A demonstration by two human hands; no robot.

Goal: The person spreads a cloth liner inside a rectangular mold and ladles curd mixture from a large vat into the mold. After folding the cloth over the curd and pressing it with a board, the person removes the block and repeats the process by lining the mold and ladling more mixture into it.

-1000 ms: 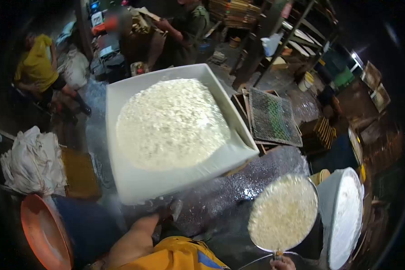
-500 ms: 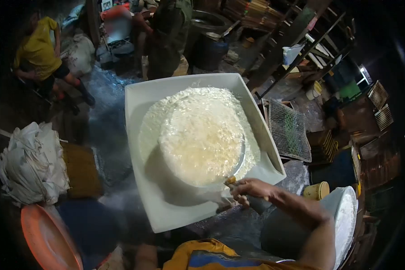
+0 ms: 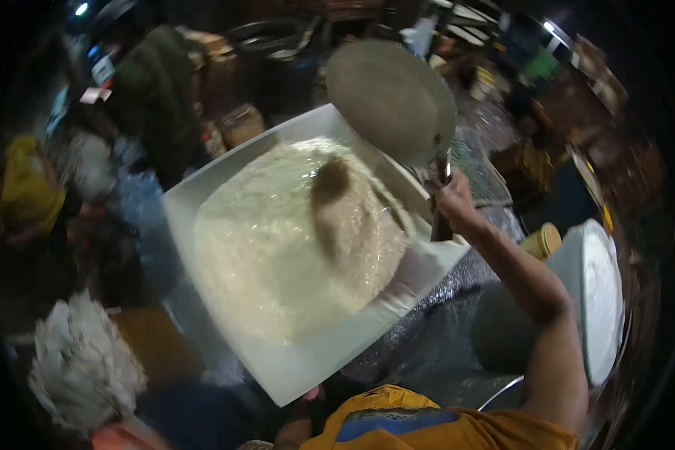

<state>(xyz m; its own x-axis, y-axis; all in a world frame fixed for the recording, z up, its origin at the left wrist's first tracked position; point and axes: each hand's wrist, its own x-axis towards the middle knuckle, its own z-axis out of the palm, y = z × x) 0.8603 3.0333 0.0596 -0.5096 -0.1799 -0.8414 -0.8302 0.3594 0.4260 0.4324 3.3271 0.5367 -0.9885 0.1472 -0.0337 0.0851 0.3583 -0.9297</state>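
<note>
My right hand (image 3: 455,201) is closed around the handle of a large grey round pan (image 3: 390,101). The pan is tilted up above the far right side of a white square tub (image 3: 236,367). Milky, wet contents (image 3: 255,255) fill much of the tub. On their right side lies a darker, speckled pale patch (image 3: 364,247); motion blur hides whether it is a mound or falling liquid. My left hand (image 3: 313,393) is at the tub's near corner, mostly hidden below it, and its fingers cannot be made out.
A large drum with a white top (image 3: 600,300) stands at right, beside a yellow bucket (image 3: 541,240). White sacks (image 3: 86,364) lie at left. Another person in dark clothing (image 3: 154,97) is beyond the tub, and someone in yellow (image 3: 30,187) is at far left.
The round pan, full of pale liquid and low in the tub before, is now raised and tilted at the far right. My right hand has moved up with it. The view has shifted.
</note>
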